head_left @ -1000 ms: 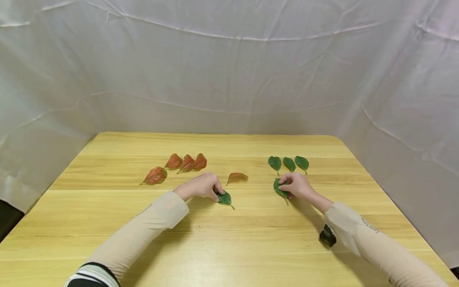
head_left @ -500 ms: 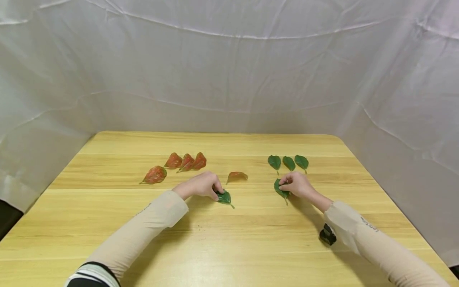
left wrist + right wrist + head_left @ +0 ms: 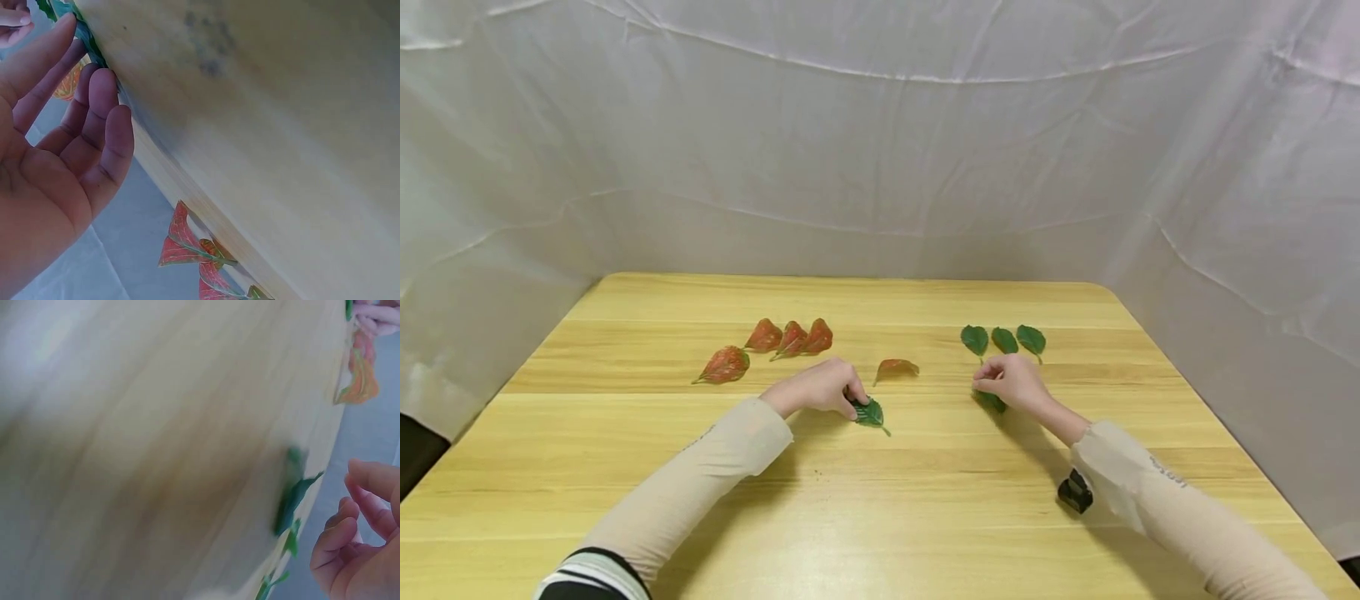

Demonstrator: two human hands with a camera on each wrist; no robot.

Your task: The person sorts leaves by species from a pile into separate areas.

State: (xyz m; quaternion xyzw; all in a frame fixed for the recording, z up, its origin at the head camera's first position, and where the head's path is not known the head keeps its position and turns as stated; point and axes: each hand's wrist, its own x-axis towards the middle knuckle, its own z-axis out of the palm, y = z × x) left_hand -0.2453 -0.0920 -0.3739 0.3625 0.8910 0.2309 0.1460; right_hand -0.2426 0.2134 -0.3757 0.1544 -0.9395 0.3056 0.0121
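My left hand [image 3: 823, 387] pinches a green leaf [image 3: 872, 414] by its wide end, near the middle of the table; its stem points toward me. In the left wrist view, the thumb and index finger meet at this leaf [image 3: 89, 40], while the other fingers bend loosely. My right hand [image 3: 1018, 385] hovers just over another green leaf [image 3: 991, 402], which it partly covers in the head view. The right wrist view shows a gap between this hand [image 3: 365, 531] and the leaf [image 3: 295, 500] on the table; the loosely bent fingers hold nothing.
Beyond my right hand lies a row of green leaves [image 3: 1004, 340]. Several red leaves [image 3: 764, 335] lie at the left, one [image 3: 726, 365] nearer me. A curled reddish-brown leaf [image 3: 897, 367] sits between the hands. Pale sheeting [image 3: 880, 167] surrounds the wooden table [image 3: 880, 517].
The right hand has let go of its green leaf and risen slightly, shifting a little left and away from me. The left hand and its leaf have stayed in place.
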